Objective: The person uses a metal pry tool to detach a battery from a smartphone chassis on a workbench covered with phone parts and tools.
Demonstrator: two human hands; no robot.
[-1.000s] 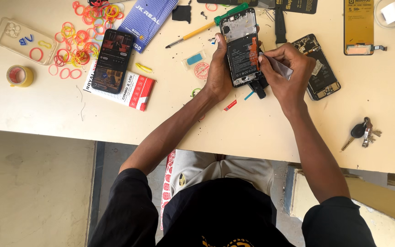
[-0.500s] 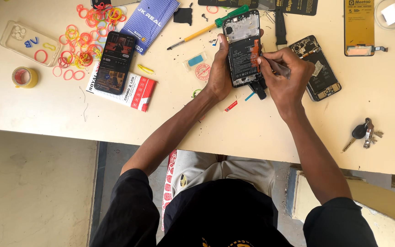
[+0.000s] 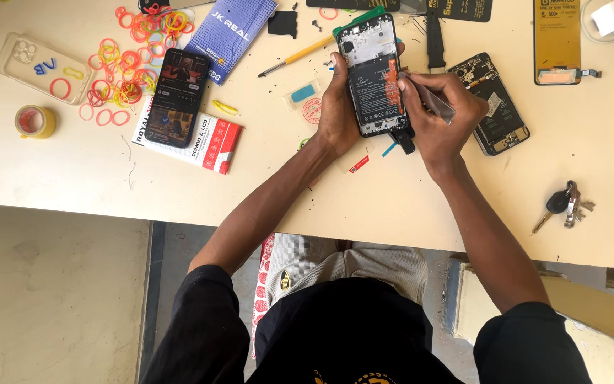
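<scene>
The left hand (image 3: 337, 107) is gripping the opened smartphone (image 3: 373, 75) by its edges above the surface (image 3: 406, 206); the right hand (image 3: 440, 117) is pinching a thin tool (image 3: 431, 101). It looks light, stiff and fragile inside, best held by its frame.

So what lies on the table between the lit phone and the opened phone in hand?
Head view: a yellow-handled screwdriver, a small clear packet, then the left hand.

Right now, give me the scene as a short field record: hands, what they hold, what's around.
left hand: grips the opened phone, back cover off, insides showing
right hand: holds a thin tool against the phone's right edge
second opened phone: flat on the table, right of the hands
screwdriver: yellow handle, lies left of the held phone
rubber bands: scattered far left
keys: near the right edge
</scene>
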